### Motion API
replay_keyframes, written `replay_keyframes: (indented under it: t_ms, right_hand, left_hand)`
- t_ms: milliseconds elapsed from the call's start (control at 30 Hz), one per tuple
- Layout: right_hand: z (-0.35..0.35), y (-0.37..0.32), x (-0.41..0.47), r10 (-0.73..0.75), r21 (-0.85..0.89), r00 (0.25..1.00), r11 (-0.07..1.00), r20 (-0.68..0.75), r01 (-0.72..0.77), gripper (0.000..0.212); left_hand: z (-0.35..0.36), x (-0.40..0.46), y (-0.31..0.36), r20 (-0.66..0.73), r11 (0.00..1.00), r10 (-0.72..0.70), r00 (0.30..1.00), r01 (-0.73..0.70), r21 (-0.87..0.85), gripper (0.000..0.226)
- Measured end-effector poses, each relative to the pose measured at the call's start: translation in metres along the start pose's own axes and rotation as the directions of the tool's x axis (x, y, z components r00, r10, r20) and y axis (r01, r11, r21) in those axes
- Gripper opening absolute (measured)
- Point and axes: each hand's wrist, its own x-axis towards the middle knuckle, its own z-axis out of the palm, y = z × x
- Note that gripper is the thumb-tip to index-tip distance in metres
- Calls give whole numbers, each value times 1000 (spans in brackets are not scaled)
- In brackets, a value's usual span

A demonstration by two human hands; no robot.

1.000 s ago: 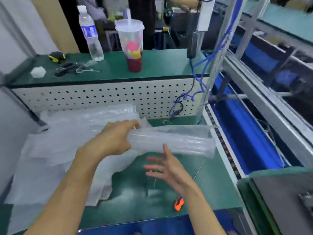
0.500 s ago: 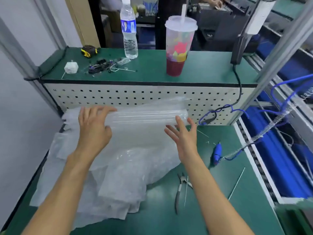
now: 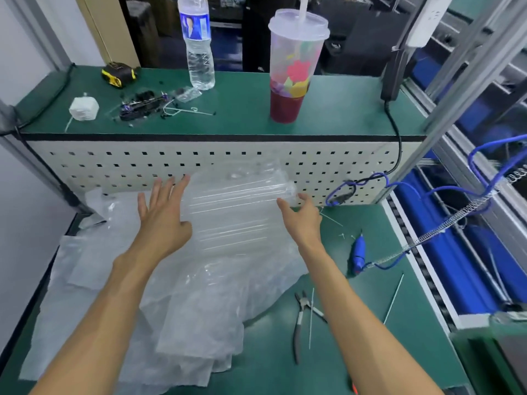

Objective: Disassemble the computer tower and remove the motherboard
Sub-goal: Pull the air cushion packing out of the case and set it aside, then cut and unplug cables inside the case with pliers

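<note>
My left hand (image 3: 162, 215) lies flat, fingers straight, on the clear ribbed air-cushion wrap (image 3: 236, 220); my right hand (image 3: 302, 218) pinches its edge. Pushed carelessly, the wrap could sweep the grey pliers (image 3: 299, 323) just right of it off the green worktop (image 3: 356, 352).

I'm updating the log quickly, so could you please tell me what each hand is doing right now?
Left hand: open, fingers straight, resting on the air-cushion packaging.
Right hand: fingers curled on the packaging's right end.

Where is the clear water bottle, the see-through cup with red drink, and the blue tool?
clear plastic water bottle (image 3: 196, 44), head view, on its blue label.
see-through plastic cup with red drink (image 3: 291, 81), head view, mid wall.
blue handheld tool (image 3: 358, 253), head view, on its body.
</note>
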Motion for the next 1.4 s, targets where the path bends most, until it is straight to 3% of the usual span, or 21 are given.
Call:
replay_keyframes:
  t_ms: [133, 333, 433, 533, 633, 767, 867, 1100, 1233, 1300, 1400]
  right_hand:
    - [-12, -4, -10, -184, -18, 979, 983, -87, 183, 59]
    - [-65, -7, -38, -367, 48, 907, 922, -209, 384, 11]
    - [-112, 1, -64, -415, 91, 849, 881, -327, 465, 6]
    - [-166, 20, -95, -457, 64, 783, 846, -423, 529, 10]
    - [-222, 48, -125, -447, 17, 728, 847, -520, 532, 11]
    - [-301, 95, -166, -377, -31, 659, 881, -651, 472, 12]
    - [-360, 133, -203, -332, -77, 593, 907, -733, 414, 15]
    - [-483, 222, -289, -242, -140, 458, 959, -855, 245, 23]
    - [-535, 269, -320, -209, -165, 348, 975, -914, 150, 21]
    - [-555, 288, -327, -152, -136, 293, 988, -944, 74, 21]
    - [-580, 313, -329, -63, -97, 185, 979, -981, -179, 13]
  left_hand:
    - [-11, 6, 29, -109, 973, 172, 979, -186, -136, 80]
    - [-6, -2, 125, -79, 846, 358, 930, -359, -394, 27]
    - [4, -18, 184, -10, 762, 476, 880, -417, -495, 32]
    - [17, -43, 247, 82, 658, 633, 770, -480, -580, 31]
    - [38, -81, 312, 186, 541, 786, 590, -511, -668, 25]
    - [75, -136, 392, 266, 455, 875, 404, -501, -736, 30]
    - [102, -180, 449, 289, 414, 906, 308, -508, -756, 30]
    - [156, -276, 559, 285, 327, 944, 166, -582, -745, 43]
    - [186, -317, 616, 236, 285, 958, 162, -595, -751, 41]
    - [201, -328, 639, 215, 303, 952, 217, -579, -757, 39]
    - [219, -337, 667, 191, 344, 932, 310, -578, -740, 33]
